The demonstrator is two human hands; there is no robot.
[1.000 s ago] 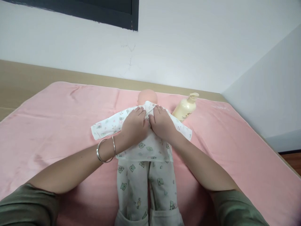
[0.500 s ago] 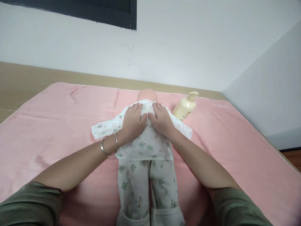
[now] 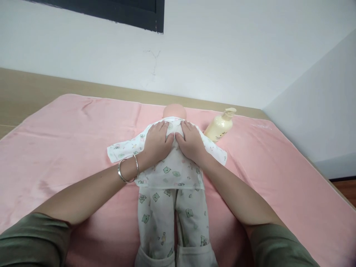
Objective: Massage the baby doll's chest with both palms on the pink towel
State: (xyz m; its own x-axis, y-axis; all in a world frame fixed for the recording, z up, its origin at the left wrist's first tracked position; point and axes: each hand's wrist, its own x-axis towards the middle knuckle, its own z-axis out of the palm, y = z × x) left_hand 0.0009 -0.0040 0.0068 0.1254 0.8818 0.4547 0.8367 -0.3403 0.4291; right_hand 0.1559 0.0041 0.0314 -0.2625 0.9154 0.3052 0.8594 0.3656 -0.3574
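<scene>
A baby doll lies along the middle of a pink sheet, its rounded head [image 3: 174,111] at the far end. It wears a white long-sleeved top [image 3: 178,172] and matching trousers [image 3: 158,218], both printed with small green animal faces. My left hand [image 3: 159,141] rests flat on the left side of the doll's upper body, fingers outstretched. Mirroring it, my right hand [image 3: 191,142] lies flat on the right side. The two thumbs point at each other near the midline, and neither hand grips anything. The doll's arms are hidden by the sleeves.
A cream pump bottle [image 3: 219,126] leans just beyond the doll's right sleeve. The pink sheet [image 3: 278,174] covers most of a wooden surface [image 3: 41,79] set against a white wall. A dark frame [image 3: 133,13] is on that wall.
Both hands keep the same flat contact on the doll's top. Only the camera view has shifted very slightly.
</scene>
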